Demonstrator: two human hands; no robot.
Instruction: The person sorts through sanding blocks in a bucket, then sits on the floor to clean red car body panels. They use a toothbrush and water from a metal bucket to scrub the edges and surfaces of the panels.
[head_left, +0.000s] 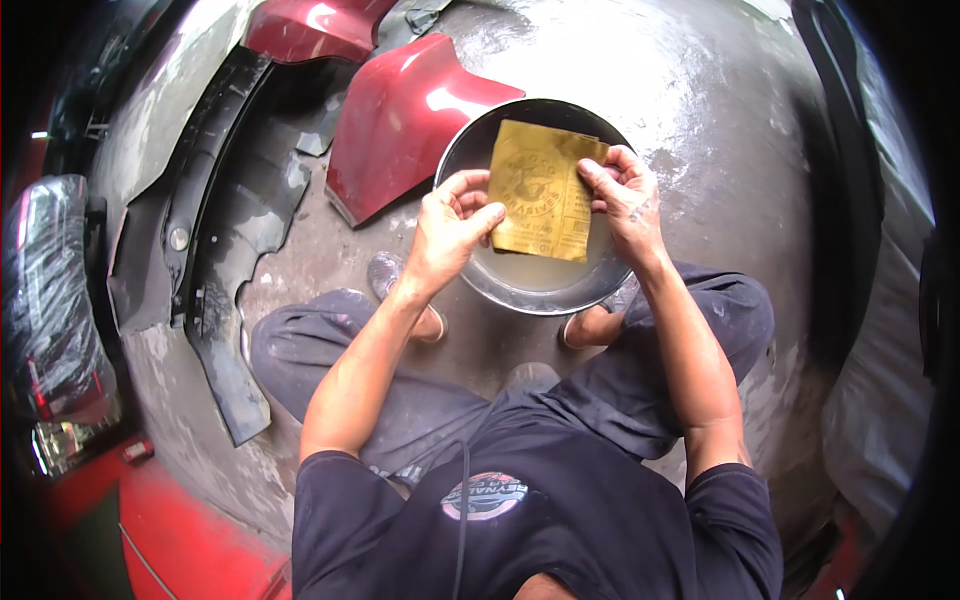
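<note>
- Far left: plastic-wrapped item [55, 290]; inward of it, black trim piece [222, 375] on the floor. No hand contact.
- Left of centre: glossy red panel [405, 135] on the floor, next to the basin, also untouched by either hand.
- Left hand: pinching the sheet at its lower left edge, thumb on the facing side, fingers curled and partly hidden. Left forearm [360, 365] angles up and inward from the lower edge. Hand: [left hand [445, 230]].
- Centre: yellow sheet [540, 190], printed, spread between both hands above the basin [545, 301]; top right edge looks doubled, fold not certain.
- Progress (judged): sheet is picked up and spread; it appears clear of the cloudy liquid [525, 273] below. Any wetting or use cannot be told, nor how much remains.
- Right hand [632, 200]: gripping the upper right edge, thumb across the face, fingers bent behind; sits higher than the left. Right forearm [690, 345] slants up and inward.
</note>
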